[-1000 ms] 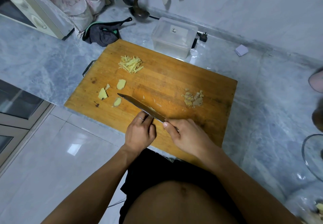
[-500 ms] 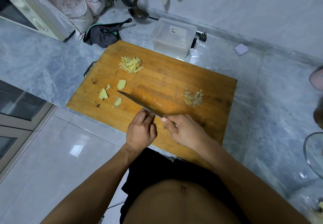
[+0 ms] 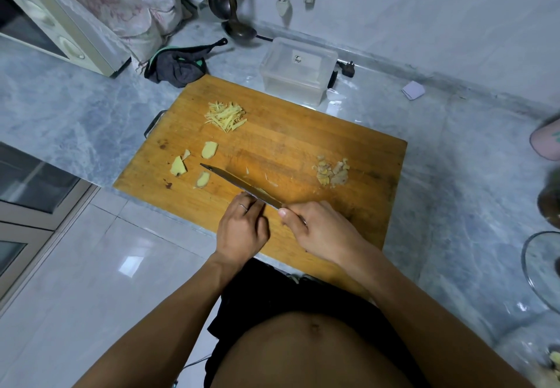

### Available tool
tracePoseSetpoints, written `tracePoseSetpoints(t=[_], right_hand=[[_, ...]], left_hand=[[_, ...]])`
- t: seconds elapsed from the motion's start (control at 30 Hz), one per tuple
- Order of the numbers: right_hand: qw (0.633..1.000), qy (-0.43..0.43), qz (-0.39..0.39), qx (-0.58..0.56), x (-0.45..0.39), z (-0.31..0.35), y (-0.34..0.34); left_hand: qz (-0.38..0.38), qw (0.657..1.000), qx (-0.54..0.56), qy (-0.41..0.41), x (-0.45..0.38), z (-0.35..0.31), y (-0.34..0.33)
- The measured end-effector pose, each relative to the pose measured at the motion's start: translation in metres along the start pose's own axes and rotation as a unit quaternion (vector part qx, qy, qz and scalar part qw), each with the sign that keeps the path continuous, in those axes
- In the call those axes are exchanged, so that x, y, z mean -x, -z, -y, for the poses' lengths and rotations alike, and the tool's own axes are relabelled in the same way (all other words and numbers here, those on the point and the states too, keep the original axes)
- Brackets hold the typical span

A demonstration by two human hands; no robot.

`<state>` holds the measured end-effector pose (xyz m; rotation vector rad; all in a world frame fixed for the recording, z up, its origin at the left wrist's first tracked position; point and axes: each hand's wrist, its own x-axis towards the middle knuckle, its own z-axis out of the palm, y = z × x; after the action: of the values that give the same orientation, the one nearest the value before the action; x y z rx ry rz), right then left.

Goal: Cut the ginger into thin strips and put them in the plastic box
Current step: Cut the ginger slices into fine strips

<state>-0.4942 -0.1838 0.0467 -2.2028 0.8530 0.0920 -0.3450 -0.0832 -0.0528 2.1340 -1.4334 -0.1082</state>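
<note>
A wooden cutting board (image 3: 303, 145) lies on the marble counter. My right hand (image 3: 321, 233) grips the handle of a knife (image 3: 239, 183), whose blade slants up and left across the board's near part. My left hand (image 3: 242, 227) sits beside the blade with its fingers curled down on a ginger piece; only a yellow sliver (image 3: 261, 191) shows at the blade. A pile of thin ginger strips (image 3: 225, 116) lies at the board's far left. Three loose ginger slices (image 3: 209, 149) sit left of the knife tip. The clear plastic box (image 3: 298, 69) stands behind the board.
Peel scraps (image 3: 331, 172) lie on the board's right side. A dark cloth (image 3: 175, 64) and a ladle (image 3: 239, 31) are behind the board, with a microwave (image 3: 45, 20) at far left. A glass lid rim (image 3: 542, 266) sits at the right edge. The counter edge runs under my hands.
Almost nothing differs: both hands and the knife stay in the same spot on the board, with the blade shifting only slightly. The ginger piles have not moved.
</note>
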Motion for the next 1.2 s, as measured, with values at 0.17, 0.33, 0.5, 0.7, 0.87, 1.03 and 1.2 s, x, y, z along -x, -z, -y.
tracePoseSetpoints(t=[0.17,0.33,0.5,0.7,0.87,1.03,1.2], right_hand=[[1.000,-0.007,0.015,-0.015,-0.0038,0.0012,0.0021],[1.000,-0.007,0.011,-0.010,-0.0079,0.0033,-0.0002],[1.000,-0.015,0.002,-0.018,-0.0073,0.0006,-0.0013],[1.000,-0.004,0.000,-0.003,-0.0003,0.0029,0.0027],[1.000,0.002,0.012,-0.003,-0.0020,0.0018,0.0041],[1.000,0.007,0.019,-0.006,-0.0017,0.0021,0.0036],[1.000,0.001,0.019,-0.017,-0.0053,0.0028,0.0000]], left_hand=[[0.016,1.000,0.006,0.011,-0.0006,0.0023,-0.0010],[0.013,1.000,0.007,0.013,-0.0001,0.0019,-0.0007],[0.025,0.999,0.008,0.021,0.0007,0.0024,-0.0013],[0.027,0.999,0.002,0.021,0.0013,0.0002,0.0006],[0.024,0.999,-0.002,0.022,0.0015,-0.0003,0.0012],[0.020,0.999,0.002,0.025,0.0021,0.0025,-0.0011],[0.002,1.000,0.005,0.026,0.0007,0.0009,-0.0027]])
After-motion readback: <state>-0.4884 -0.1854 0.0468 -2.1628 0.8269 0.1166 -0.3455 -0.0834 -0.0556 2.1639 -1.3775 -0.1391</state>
